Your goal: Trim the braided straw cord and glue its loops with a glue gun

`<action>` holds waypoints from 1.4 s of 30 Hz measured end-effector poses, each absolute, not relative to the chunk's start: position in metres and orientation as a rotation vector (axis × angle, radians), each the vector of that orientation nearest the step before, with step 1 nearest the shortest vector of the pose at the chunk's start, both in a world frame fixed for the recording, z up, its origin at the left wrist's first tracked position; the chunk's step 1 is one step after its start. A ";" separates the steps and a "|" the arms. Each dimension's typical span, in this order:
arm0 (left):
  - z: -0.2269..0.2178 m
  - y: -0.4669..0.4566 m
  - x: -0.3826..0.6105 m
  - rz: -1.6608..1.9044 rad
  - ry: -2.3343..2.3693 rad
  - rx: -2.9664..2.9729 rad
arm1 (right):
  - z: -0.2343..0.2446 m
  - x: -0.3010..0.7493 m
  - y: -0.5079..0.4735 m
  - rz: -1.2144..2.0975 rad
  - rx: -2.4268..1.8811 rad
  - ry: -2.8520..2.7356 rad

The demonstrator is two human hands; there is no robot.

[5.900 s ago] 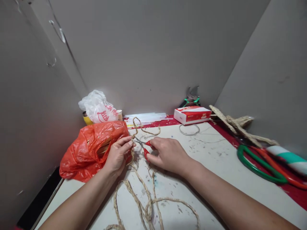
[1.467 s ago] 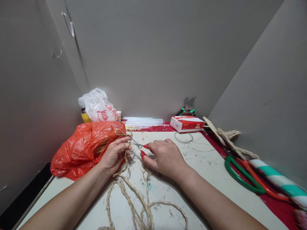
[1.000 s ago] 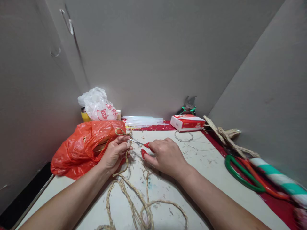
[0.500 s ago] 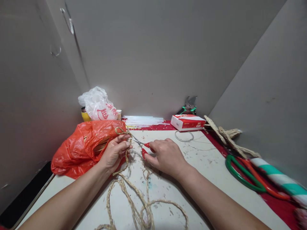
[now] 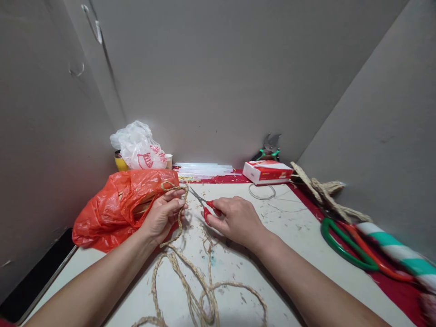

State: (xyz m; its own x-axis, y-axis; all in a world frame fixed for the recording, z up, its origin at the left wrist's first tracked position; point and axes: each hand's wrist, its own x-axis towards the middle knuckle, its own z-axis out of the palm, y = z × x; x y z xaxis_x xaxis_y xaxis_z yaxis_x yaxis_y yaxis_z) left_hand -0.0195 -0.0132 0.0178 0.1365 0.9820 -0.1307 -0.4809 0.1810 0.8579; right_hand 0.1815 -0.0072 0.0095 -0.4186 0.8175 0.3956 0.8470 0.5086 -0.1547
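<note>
A braided straw cord [image 5: 180, 218] is pinched in my left hand [image 5: 165, 213], with a small loop standing above the fingers. From there the cord runs down into loose coils on the white board in front of me. My right hand [image 5: 236, 220] grips a small pair of scissors [image 5: 200, 198] by the red handles. The scissor blades point up and left toward the cord, their tips just right of it and a little apart from it. An orange-red plastic bag [image 5: 112, 211] with straw-coloured strips inside lies behind my left hand.
At the back stand a white plastic bag [image 5: 138, 145], translucent sticks [image 5: 204, 170], a tissue pack [image 5: 267, 172] and green-handled pruners [image 5: 270, 147]. Large scissors with green and orange handles [image 5: 347, 247], braided pieces [image 5: 323, 190] and a striped roll [image 5: 398, 250] lie right. A wire ring [image 5: 262, 192] rests on the board [image 5: 289, 236].
The scissors have drawn back slightly to the right, away from the cord, and their blades are closer together. My left hand has kept its pinch on the cord.
</note>
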 end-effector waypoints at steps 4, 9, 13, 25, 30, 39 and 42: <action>0.018 -0.012 -0.021 1.218 0.771 0.741 | 0.011 0.180 -0.009 -0.103 -1.340 -2.381; 0.017 -0.011 -0.021 1.189 0.685 0.684 | 0.013 0.178 -0.010 -0.124 -1.330 -2.414; 0.019 -0.012 -0.021 1.161 0.683 0.676 | 0.013 0.177 -0.009 -0.140 -1.342 -2.417; 0.021 -0.014 -0.021 1.112 0.691 0.689 | 0.010 0.179 -0.007 -0.079 -1.285 -2.454; 0.019 -0.014 -0.021 1.113 0.685 0.696 | 0.010 0.181 -0.006 -0.078 -1.338 -2.359; 0.022 -0.017 -0.017 1.121 0.743 0.726 | 0.014 0.177 -0.010 -0.196 -1.381 -2.377; 0.022 -0.018 -0.016 1.115 0.756 0.724 | 0.014 0.178 -0.008 -0.190 -1.375 -2.409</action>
State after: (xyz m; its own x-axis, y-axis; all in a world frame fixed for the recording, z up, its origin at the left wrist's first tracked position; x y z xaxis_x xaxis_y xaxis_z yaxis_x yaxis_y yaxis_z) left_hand -0.0163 -0.0176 0.0224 0.2564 0.9528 -0.1629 -0.5040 0.2756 0.8185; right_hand 0.1775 -0.0083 0.0137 -0.4620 0.8050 0.3722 0.8534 0.5177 -0.0606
